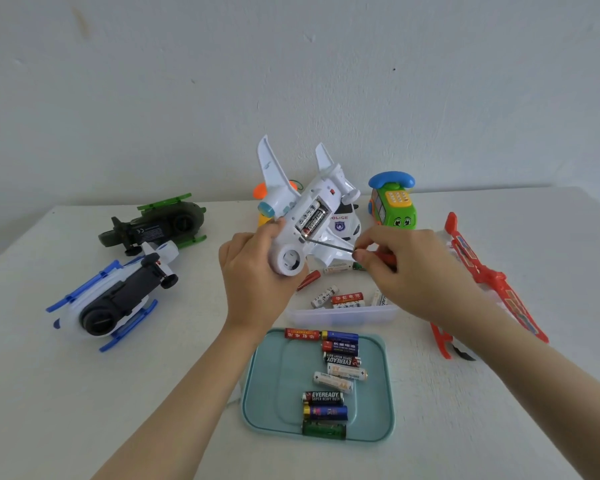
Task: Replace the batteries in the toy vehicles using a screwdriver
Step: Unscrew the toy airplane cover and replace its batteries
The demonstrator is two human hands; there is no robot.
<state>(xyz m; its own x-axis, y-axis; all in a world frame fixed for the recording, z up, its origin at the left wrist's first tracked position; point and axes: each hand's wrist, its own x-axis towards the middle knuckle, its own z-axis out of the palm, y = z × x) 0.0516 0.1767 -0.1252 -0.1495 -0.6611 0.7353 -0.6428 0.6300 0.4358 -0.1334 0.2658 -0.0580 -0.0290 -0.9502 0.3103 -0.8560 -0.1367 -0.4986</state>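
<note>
– Okay, hands first?
– Left hand (257,271) is wrapped round the nose end of the white plastic toy airplane (326,192), held up off the white table (84,393), belly to camera, wings pointing up. Right hand (395,268) pinches the red-handled thin-shaft screwdriver (329,244) in its fingertips. The tip sits at the lower edge of the open battery bay.
– Bay contents?
– A black battery (314,221) is seated inside, with another beside it.
– Loose cells?
– Mixed batteries (340,360) run down the right half of the teal rounded plastic tray (260,393), near centre of the table. The last one, green, lies against the tray's near rim. More sit in the clear shallow plastic box (343,315), just beyond the tray and below the right hand.
– Edges, room?
– Blue-and-white toy helicopter (118,299) lies upside down on the left, skids toward the left table edge. Dark green toy helicopter (153,223) is behind it, near the far edge. Red plastic toy aircraft (492,282) is on the right, with the right forearm crossing over its near end. Green toy telephone car (394,206) and white police car (343,220) stand behind the airplane, by the wall. The widest bare stretch of table is front left, between the blue helicopter and the tray. A smaller one lies front right of the tray.
</note>
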